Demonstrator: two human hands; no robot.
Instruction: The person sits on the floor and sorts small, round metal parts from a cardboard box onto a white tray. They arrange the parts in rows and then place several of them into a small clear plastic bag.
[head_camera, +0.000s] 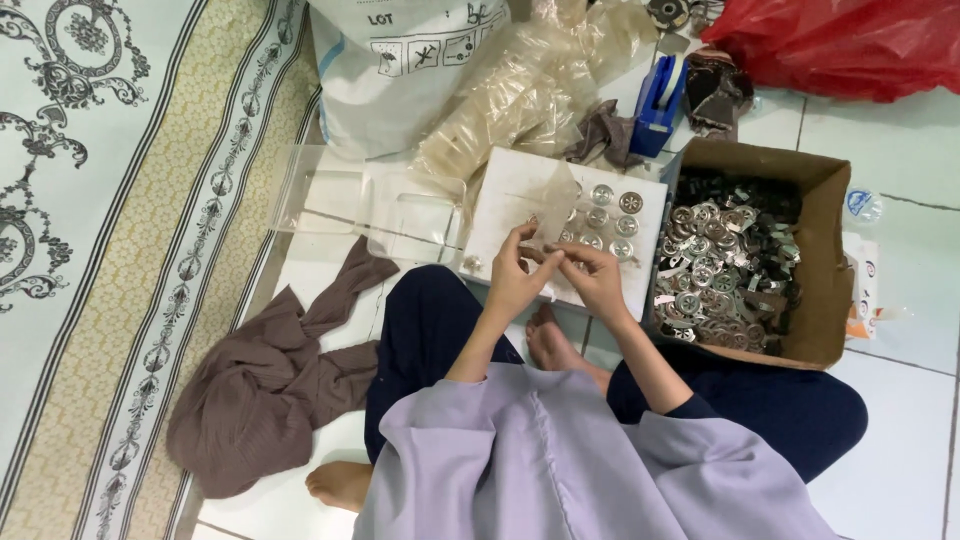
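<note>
My two hands, left (517, 277) and right (592, 275), hold a small clear plastic bag (556, 215) beside the brown cardboard box (825, 260) of shiny metal buttons (715, 275).

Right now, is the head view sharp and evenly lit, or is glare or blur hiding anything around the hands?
Head view: soft, even light, faint shadows. Left hand and right hand are slightly soft, holding a small clear bag that is hard to make out. Metal parts in the cardboard box glint and merge.

Small clear plastic bag (556, 205), pinched at its bottom edge.
It stands upright over the white tray (520, 190), thin and see-through.
</note>
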